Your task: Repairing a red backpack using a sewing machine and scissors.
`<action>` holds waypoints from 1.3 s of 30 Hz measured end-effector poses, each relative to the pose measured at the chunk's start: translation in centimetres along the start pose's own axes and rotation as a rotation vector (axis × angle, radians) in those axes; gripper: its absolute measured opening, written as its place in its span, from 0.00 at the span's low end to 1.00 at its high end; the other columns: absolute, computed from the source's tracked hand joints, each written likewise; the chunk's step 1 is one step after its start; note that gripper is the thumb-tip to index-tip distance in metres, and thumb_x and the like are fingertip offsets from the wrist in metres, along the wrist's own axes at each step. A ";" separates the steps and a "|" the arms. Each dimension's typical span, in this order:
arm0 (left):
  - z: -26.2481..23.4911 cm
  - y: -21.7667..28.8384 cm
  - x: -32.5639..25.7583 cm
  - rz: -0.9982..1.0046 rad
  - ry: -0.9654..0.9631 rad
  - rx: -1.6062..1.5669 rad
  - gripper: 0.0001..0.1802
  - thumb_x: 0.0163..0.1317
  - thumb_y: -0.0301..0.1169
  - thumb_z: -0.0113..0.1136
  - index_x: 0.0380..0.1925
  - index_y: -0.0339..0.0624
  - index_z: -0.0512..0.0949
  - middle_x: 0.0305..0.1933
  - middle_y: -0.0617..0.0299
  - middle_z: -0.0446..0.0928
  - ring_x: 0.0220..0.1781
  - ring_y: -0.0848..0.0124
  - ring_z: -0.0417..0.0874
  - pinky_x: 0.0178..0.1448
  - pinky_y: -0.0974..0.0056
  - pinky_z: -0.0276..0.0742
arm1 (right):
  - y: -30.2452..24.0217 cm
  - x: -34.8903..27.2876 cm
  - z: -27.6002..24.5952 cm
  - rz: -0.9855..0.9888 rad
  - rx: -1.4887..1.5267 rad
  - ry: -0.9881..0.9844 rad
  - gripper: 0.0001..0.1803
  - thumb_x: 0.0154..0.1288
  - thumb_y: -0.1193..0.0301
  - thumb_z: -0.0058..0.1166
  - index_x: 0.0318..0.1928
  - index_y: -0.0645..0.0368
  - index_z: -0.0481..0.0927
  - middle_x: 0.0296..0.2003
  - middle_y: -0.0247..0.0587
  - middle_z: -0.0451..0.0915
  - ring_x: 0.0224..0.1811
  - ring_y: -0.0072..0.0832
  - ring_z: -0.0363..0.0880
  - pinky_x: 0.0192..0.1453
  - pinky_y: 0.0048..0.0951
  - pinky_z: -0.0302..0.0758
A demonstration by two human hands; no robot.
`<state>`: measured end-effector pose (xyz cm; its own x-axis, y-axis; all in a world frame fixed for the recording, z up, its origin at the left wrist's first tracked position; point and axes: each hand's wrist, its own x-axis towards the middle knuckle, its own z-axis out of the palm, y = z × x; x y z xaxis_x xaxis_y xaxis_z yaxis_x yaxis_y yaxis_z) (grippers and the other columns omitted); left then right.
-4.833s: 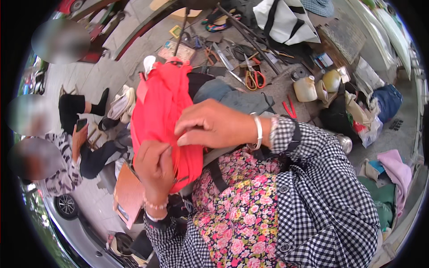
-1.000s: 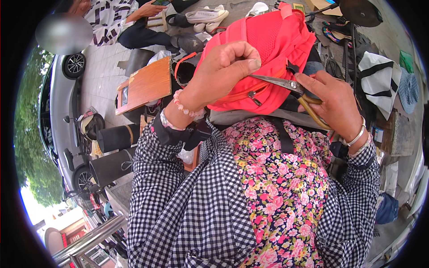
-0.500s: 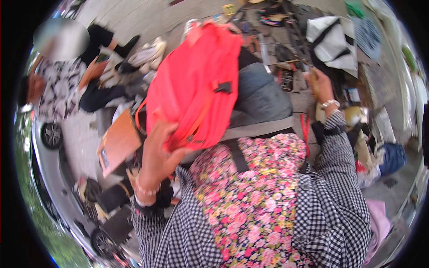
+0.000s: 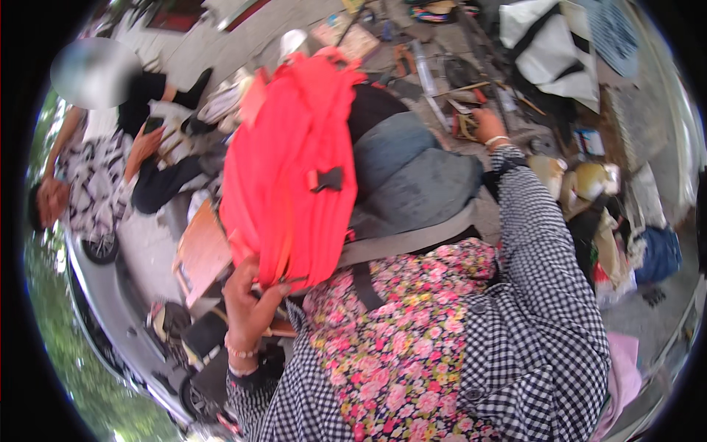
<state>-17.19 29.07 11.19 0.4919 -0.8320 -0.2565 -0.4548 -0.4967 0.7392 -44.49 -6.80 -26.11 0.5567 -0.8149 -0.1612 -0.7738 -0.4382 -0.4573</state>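
Red fabric backpack [image 4: 294, 169] clamped at its lower edge by her left hand [image 4: 247, 298], right hand [image 4: 487, 125] reaching into tools [image 4: 442, 81] littering the concrete ground [image 4: 243, 37], grip unclear

Behind the red backpack [image 4: 294, 169]: most of the grey knees hidden. Left hand [image 4: 247, 302] fingertips tucked beneath its lower edge. Right hand [image 4: 486, 125] beyond it, grasp too small to tell. Tools there blurred.

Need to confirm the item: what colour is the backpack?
Bright red backpack, black buckle; head view.
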 end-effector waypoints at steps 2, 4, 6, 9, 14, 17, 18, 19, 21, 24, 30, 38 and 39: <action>-0.2 -0.6 0.4 0.004 0.004 -0.018 0.12 0.37 0.22 0.62 0.25 0.37 0.71 0.25 0.64 0.69 0.27 0.74 0.70 0.32 0.71 0.65 | -2.3 0.2 -2.3 0.019 -0.070 -0.077 0.18 0.44 0.75 0.53 0.41 0.59 0.74 0.39 0.51 0.73 0.42 0.44 0.72 0.45 0.37 0.70; -0.5 -1.2 0.1 0.003 0.032 -0.039 0.13 0.37 0.23 0.63 0.25 0.36 0.72 0.24 0.64 0.69 0.26 0.76 0.70 0.31 0.72 0.65 | -5.4 0.1 -5.4 -0.021 -0.068 -0.056 0.17 0.46 0.73 0.54 0.40 0.60 0.75 0.36 0.50 0.75 0.39 0.44 0.74 0.43 0.37 0.71; -0.6 -0.6 0.4 -0.057 0.036 -0.076 0.13 0.38 0.23 0.63 0.26 0.36 0.72 0.24 0.66 0.70 0.27 0.78 0.69 0.31 0.73 0.65 | -8.8 0.2 -7.8 -0.098 0.122 0.007 0.15 0.47 0.72 0.55 0.38 0.63 0.75 0.32 0.48 0.76 0.36 0.41 0.76 0.40 0.34 0.71; -0.3 -0.6 0.7 -0.095 0.029 -0.202 0.13 0.39 0.22 0.63 0.27 0.37 0.72 0.26 0.68 0.71 0.28 0.82 0.69 0.32 0.75 0.65 | -19.2 -2.8 -14.6 -0.222 0.580 -0.072 0.11 0.49 0.72 0.55 0.32 0.66 0.74 0.28 0.41 0.75 0.29 0.27 0.74 0.35 0.24 0.70; -0.3 -0.8 0.6 -0.074 0.036 -0.357 0.15 0.41 0.19 0.62 0.31 0.36 0.71 0.29 0.68 0.73 0.31 0.84 0.70 0.36 0.78 0.67 | -31.2 -9.6 -18.7 -0.855 0.726 -0.342 0.12 0.47 0.69 0.58 0.28 0.64 0.73 0.24 0.42 0.71 0.26 0.32 0.71 0.30 0.27 0.68; 0.3 -0.1 1.3 -0.033 0.011 -0.476 0.16 0.42 0.17 0.60 0.33 0.35 0.69 0.32 0.65 0.73 0.34 0.82 0.72 0.39 0.76 0.69 | -34.2 -11.4 -18.0 -0.923 0.657 -0.341 0.15 0.46 0.66 0.58 0.31 0.64 0.72 0.26 0.45 0.72 0.29 0.39 0.72 0.33 0.33 0.69; 0.4 0.1 1.5 -0.017 0.001 -0.475 0.16 0.42 0.17 0.60 0.33 0.35 0.69 0.32 0.65 0.73 0.34 0.82 0.72 0.39 0.76 0.69 | -34.8 -11.6 -17.4 -0.919 0.659 -0.272 0.15 0.46 0.68 0.59 0.32 0.63 0.73 0.26 0.44 0.72 0.30 0.38 0.72 0.34 0.32 0.69; 0.6 0.2 1.4 0.009 0.002 -0.516 0.16 0.43 0.16 0.59 0.34 0.34 0.69 0.33 0.64 0.73 0.35 0.81 0.73 0.40 0.76 0.69 | -35.2 -11.8 -16.9 -0.914 0.660 -0.201 0.15 0.45 0.70 0.59 0.34 0.63 0.73 0.26 0.43 0.72 0.31 0.37 0.72 0.34 0.31 0.69; 0.7 0.0 0.9 0.046 0.003 -0.553 0.17 0.43 0.15 0.59 0.35 0.34 0.68 0.34 0.62 0.73 0.36 0.80 0.73 0.41 0.75 0.70 | -35.9 -12.4 -16.0 -0.934 0.711 -0.215 0.14 0.45 0.71 0.58 0.33 0.62 0.72 0.26 0.43 0.72 0.31 0.38 0.72 0.34 0.33 0.68; 1.0 -0.4 0.5 -0.025 0.019 -0.629 0.15 0.44 0.15 0.57 0.35 0.33 0.68 0.35 0.61 0.73 0.36 0.79 0.74 0.41 0.74 0.71 | -35.8 -12.7 -15.5 -0.975 0.788 -0.239 0.11 0.45 0.73 0.55 0.31 0.62 0.71 0.26 0.43 0.71 0.32 0.40 0.71 0.34 0.35 0.68; 1.0 0.2 0.7 -0.076 0.071 -0.546 0.12 0.46 0.16 0.56 0.33 0.33 0.69 0.35 0.60 0.74 0.34 0.79 0.74 0.39 0.75 0.71 | -35.6 -13.3 -16.6 -0.934 0.777 -0.173 0.07 0.47 0.73 0.51 0.28 0.62 0.69 0.25 0.43 0.71 0.29 0.40 0.72 0.29 0.34 0.67; 0.3 0.6 -0.1 -0.084 0.079 -0.457 0.10 0.46 0.16 0.56 0.30 0.34 0.70 0.33 0.61 0.75 0.33 0.79 0.74 0.39 0.75 0.71 | -33.5 -9.4 -17.5 -1.100 0.194 0.112 0.08 0.50 0.68 0.50 0.27 0.58 0.68 0.24 0.40 0.69 0.28 0.35 0.72 0.30 0.33 0.69; -0.1 0.2 -0.2 -0.117 0.090 -0.457 0.10 0.46 0.16 0.56 0.30 0.34 0.69 0.32 0.61 0.75 0.33 0.79 0.74 0.39 0.75 0.71 | -32.6 -7.9 -17.3 -1.062 0.057 0.156 0.06 0.50 0.69 0.49 0.27 0.57 0.69 0.26 0.39 0.69 0.30 0.34 0.71 0.31 0.33 0.70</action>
<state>-17.31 29.19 11.43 0.5917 -0.7425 -0.3141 -0.0294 -0.4092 0.9120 -28.93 7.38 5.20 0.8882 -0.0688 0.4543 0.1007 -0.9355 -0.3386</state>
